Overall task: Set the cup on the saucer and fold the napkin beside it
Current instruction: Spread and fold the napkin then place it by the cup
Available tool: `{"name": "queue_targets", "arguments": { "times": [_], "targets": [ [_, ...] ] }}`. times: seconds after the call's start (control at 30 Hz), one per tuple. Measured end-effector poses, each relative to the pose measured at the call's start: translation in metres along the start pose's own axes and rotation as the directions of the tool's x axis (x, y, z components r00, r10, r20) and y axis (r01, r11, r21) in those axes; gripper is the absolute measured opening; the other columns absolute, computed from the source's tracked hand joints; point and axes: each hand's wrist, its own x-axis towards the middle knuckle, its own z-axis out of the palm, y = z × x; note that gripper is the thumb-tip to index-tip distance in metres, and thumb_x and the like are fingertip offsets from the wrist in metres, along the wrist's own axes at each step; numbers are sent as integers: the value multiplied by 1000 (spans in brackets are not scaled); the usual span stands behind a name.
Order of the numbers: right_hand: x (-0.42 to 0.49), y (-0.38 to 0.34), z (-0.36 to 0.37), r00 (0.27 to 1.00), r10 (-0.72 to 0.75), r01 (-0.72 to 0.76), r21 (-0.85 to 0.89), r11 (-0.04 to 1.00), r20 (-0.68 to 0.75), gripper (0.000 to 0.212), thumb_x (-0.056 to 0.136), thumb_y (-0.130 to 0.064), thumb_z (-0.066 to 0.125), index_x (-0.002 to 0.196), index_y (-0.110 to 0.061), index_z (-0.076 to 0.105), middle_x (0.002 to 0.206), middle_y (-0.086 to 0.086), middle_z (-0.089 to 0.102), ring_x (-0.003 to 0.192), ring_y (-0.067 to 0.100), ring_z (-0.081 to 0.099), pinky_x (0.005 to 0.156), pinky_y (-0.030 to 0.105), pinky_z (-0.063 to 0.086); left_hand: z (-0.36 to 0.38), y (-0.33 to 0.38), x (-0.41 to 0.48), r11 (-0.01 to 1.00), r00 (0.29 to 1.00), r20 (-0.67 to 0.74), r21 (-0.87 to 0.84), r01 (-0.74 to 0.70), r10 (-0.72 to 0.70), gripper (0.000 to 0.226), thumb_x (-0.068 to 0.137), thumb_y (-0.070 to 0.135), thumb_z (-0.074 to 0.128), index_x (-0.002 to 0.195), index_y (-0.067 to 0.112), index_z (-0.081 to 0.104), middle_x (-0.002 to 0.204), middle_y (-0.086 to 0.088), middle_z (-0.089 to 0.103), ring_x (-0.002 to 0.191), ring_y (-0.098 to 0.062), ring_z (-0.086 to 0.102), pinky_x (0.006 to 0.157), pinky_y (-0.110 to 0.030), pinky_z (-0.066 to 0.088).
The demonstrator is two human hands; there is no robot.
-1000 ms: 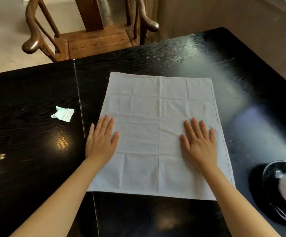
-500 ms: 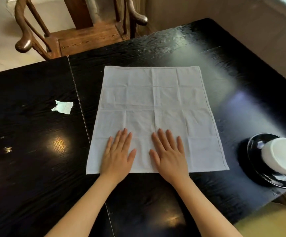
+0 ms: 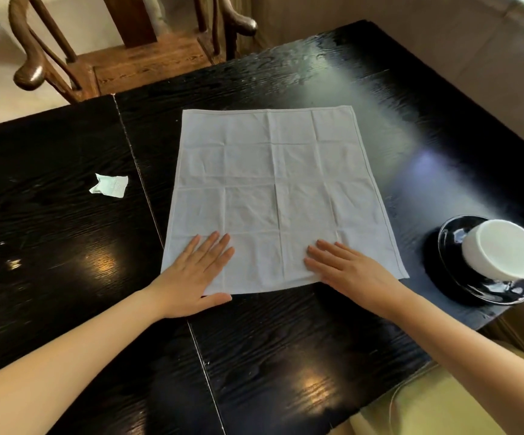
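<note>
Under both hands: napkin [image 3: 273, 189] flat, unfolded.
Hands: left hand [image 3: 191, 277], right hand [image 3: 354, 274] flat, grasping nothing, pressing its near edge.
Change: slid apart from middle toward near corners.
Right of them: cup [image 3: 502, 252] on saucer [image 3: 499, 291].
Meaning: folding probably next.

Napkin: pale grey square cloth napkin [image 3: 273, 196], unfolded, flat, creased in a grid, mid black wooden table [image 3: 50, 246] | Saucer: glossy black round saucer [image 3: 452, 233], by table's right edge | Cup: white ceramic cup [image 3: 502, 252], resting on saucer
</note>
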Motion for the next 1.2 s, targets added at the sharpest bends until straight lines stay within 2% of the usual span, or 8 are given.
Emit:
{"name": "queue_targets", "arguments": {
  "times": [0.13, 0.23, 0.33, 0.5, 0.77, 0.9, 1.07, 1.2],
  "targets": [
    [4, -23, 0, 993, 8, -24, -127, 992, -120, 33, 72, -9, 71, 104, 0, 69, 111, 20, 69, 102, 35, 67, 78, 43, 58, -5, 10, 0, 998, 998, 20, -29, 60, -60, 83, 89, 69, 13, 149, 11, 15, 156, -13, 13, 146, -27, 6, 113, -43, 3],
    [13, -38, -4, 973, 145, -160, -71, 985, -178, 15, 70, -7, 59, 80, -3, 69, 87, 13, 73, 80, 29, 72, 60, 32, 58, -9, 20, -1, 990, 992, 3, -61, 129, -129, 77, 93, 61, 7, 140, 8, 38, 147, -16, 39, 137, -31, 35, 112, -39, 8],
    [27, -44, -19, 852, 503, -469, 214, 857, -147, 9, 83, -12, 51, 81, -7, 58, 70, 3, 65, 60, 26, 62, 52, 33, 47, -10, 27, -3, 983, 986, -69, -121, 140, -149, 70, 97, 50, 6, 131, 6, 49, 136, -19, 52, 127, -34, 49, 114, -44, 21],
    [28, -38, -19, 839, 517, -444, 337, 830, -168, 14, 89, -15, 47, 91, -6, 58, 79, 6, 63, 71, 25, 56, 62, 37, 44, -14, 15, -14, 983, 965, -250, -179, 38, -83, 38, 94, 22, 31, 123, 7, 50, 117, -16, 66, 109, -28, 65, 94, -41, 49],
    [46, -38, -31, 881, 469, -425, 337, 840, -58, 40, 88, -45, 40, 92, -8, 54, 71, 5, 62, 63, 24, 53, 56, 33, 37, -38, 29, -10, 956, 956, -190, -234, 177, -223, 71, 72, 57, 52, 126, 12, 54, 102, -5, 70, 93, -22, 69, 66, -30, 57],
    [56, -24, -53, 863, 503, -483, 367, 795, 46, 32, 89, -40, 53, 108, -15, 50, 92, -3, 58, 87, 24, 58, 67, 30, 34, -45, 23, -1, 933, 946, -153, -268, 240, -287, 60, 60, 24, 74, 115, 14, 51, 87, -3, 69, 66, -20, 68, 52, -27, 54],
    [38, -1, -65, 848, 516, -530, 205, 823, 121, 13, 88, -19, 48, 100, -15, 49, 99, 1, 57, 89, 26, 57, 65, 33, 37, -62, -20, -16, 772, 930, -8, -561, 300, -367, 41, 87, 1, 48, 116, 27, 61, 109, 15, 61, 102, -12, 61, 85, -18, 42],
    [31, 19, -78, 756, 622, -645, 70, 761, 201, 15, 85, -15, 46, 97, -16, 55, 98, 5, 62, 88, 29, 56, 66, 32, 39, -94, -59, -17, 666, 931, 138, -663, 341, -339, 34, 88, 5, 51, 89, 34, 69, 90, 7, 72, 88, -13, 66, 80, -28, 50]
  ]
}}
